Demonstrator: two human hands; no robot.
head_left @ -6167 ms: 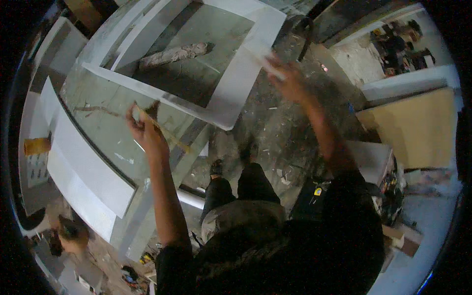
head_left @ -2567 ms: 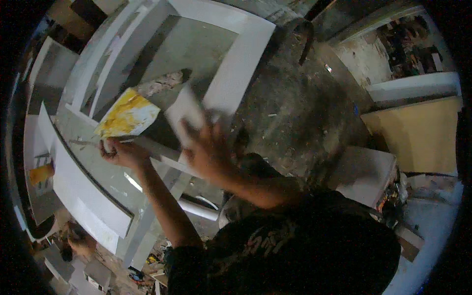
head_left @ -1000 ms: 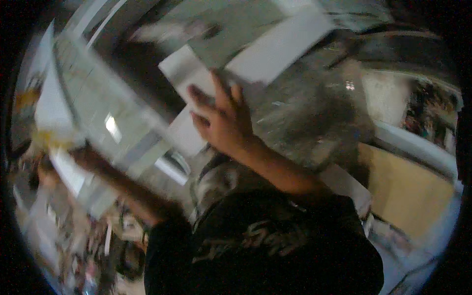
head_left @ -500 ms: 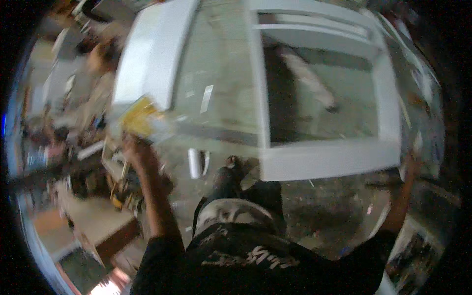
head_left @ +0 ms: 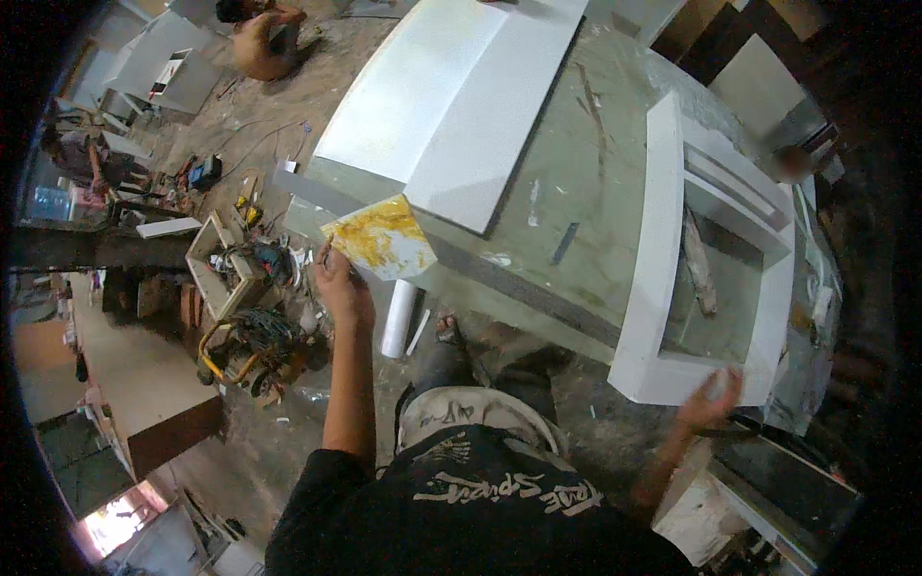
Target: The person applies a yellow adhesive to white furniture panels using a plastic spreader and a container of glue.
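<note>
My left hand [head_left: 344, 288] is closed on the lower left corner of a white board [head_left: 411, 254] smeared with yellow glue. The board is held tilted above the near edge of a greenish work table [head_left: 576, 158]. Just beyond it, a long white panel [head_left: 480, 158] lies on the table, its left strip glossier than the right. My right hand [head_left: 711, 401] is beside the near side of a white box frame [head_left: 629, 331]. Its fingers are loosely bent and apart, with nothing seen between them. Whether it touches the frame, I cannot tell.
A white roll [head_left: 399, 322] stands below the table's near edge. On the floor at left are a wooden crate [head_left: 223, 274] and a yellow-handled cart [head_left: 216, 350] with cables. A crouching person [head_left: 264, 48] is at the far left. A piece of wood [head_left: 699, 264] lies inside the frame.
The view has swung left, so panel and frame sit further right. My left hand still holds the glue-smeared board. My right hand has come inward, nearer the frame's near side.
</note>
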